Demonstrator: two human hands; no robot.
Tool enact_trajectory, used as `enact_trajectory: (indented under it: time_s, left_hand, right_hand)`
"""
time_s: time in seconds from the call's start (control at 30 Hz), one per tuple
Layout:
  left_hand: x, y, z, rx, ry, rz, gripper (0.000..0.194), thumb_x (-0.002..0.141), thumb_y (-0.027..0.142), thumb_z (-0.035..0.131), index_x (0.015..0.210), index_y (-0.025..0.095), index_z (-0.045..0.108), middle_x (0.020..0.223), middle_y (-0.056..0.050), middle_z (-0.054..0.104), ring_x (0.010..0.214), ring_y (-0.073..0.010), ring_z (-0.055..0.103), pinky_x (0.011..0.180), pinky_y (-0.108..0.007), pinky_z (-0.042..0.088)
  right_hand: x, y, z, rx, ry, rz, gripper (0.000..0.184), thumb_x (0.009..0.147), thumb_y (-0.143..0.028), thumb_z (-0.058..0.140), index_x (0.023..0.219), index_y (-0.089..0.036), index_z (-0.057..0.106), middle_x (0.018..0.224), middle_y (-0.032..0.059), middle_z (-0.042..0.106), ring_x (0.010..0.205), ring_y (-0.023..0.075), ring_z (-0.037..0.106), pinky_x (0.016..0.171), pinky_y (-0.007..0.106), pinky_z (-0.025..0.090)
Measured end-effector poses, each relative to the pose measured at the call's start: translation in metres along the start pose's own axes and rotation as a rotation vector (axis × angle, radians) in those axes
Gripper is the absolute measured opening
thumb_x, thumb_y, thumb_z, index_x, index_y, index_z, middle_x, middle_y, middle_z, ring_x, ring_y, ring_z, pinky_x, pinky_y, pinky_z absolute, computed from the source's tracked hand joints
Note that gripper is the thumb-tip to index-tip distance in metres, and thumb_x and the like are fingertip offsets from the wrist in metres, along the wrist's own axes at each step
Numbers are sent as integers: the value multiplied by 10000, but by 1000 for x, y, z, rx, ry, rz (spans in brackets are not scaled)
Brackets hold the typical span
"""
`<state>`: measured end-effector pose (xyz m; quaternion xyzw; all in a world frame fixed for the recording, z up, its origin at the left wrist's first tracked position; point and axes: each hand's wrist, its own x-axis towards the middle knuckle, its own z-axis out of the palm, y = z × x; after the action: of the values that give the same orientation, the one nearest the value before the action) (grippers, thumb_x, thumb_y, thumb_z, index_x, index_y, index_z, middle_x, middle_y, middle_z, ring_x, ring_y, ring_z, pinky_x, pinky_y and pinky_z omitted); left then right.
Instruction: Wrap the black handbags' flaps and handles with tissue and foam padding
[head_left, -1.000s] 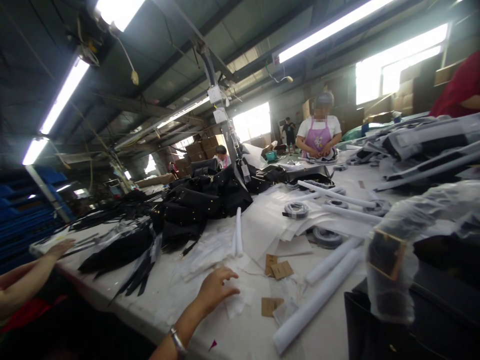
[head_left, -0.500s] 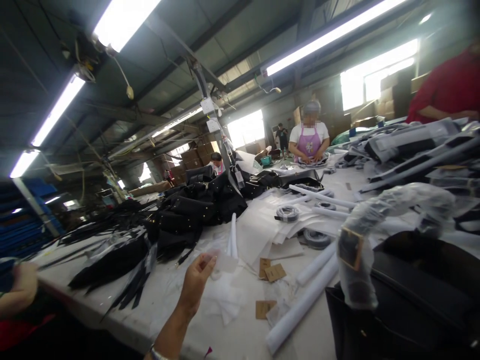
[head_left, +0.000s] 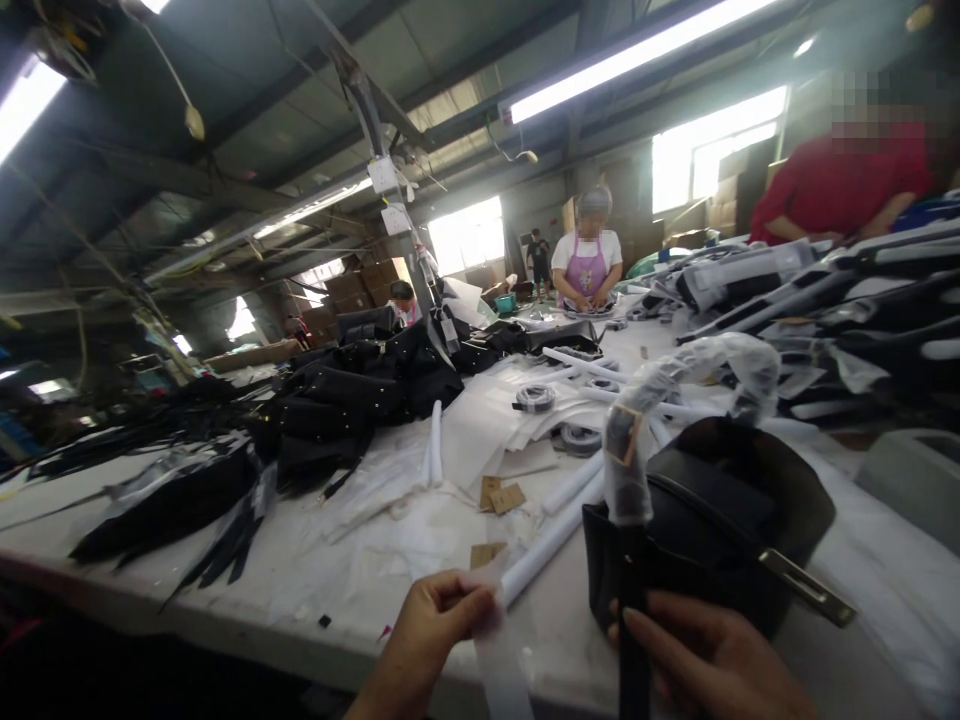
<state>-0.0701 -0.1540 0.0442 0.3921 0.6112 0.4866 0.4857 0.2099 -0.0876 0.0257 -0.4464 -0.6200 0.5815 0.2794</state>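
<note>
L hand (head_left: 427,632), to the left of the black bag (head_left: 720,495): bare, w/ rounded knuckles & a broad thumb; thumb tip blurry, so nail detail n/a. R hand (head_left: 720,655), on the bag's near side: also bare, fingers partly hidden, thumb longish & slim-looking. Wrists cut off approx. at btm edge, cuffs u/k.

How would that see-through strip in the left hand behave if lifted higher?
The see-through strip would probably flop, since it hangs down from the left hand. Its thin, translucent look suggests it is light for its size and may crease easily.
</note>
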Motion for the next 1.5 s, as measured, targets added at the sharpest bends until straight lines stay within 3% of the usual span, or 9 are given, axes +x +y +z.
enact_trajectory:
  time_s: [0.13,0.27,0.47,1.17,1.5]
  left_hand:
    - [-13,-20,18,54,-109,-79,412,589,495,873,662,136,686,626,-27,695,607,-130,602,601,-232,417]
    - [-27,-37,26,138,-211,-119,384,550,415,893,619,139,635,603,-9,655,588,-118,562,571,-229,374]
    - [-36,-59,33,287,-189,-148,282,556,289,835,574,158,586,534,40,559,528,-90,465,523,-235,300]
    - [-33,-50,40,397,-151,-190,156,582,279,809,644,158,734,592,12,662,599,-137,569,557,-232,370]
    - [-36,-46,43,348,-190,-217,180,589,296,819,701,165,770,689,-31,741,682,-190,659,602,-249,440]
  right_hand:
    - [0,-2,10,96,24,-6,560,782,-714,627,868,-181,777,580,3,603,509,113,484,484,206,360]
    - [-2,-5,19,187,106,-59,543,784,-687,654,853,-161,771,583,12,625,511,123,509,505,228,376]
    - [-3,-10,26,237,174,-78,514,775,-653,690,849,-150,764,585,15,637,530,125,531,514,226,377]
    - [0,-16,28,99,217,-40,513,772,-688,657,754,-181,736,580,30,668,533,170,606,528,254,449]
    - [1,-14,26,70,223,-29,480,787,-661,663,766,-188,747,584,33,688,528,164,615,509,230,452]
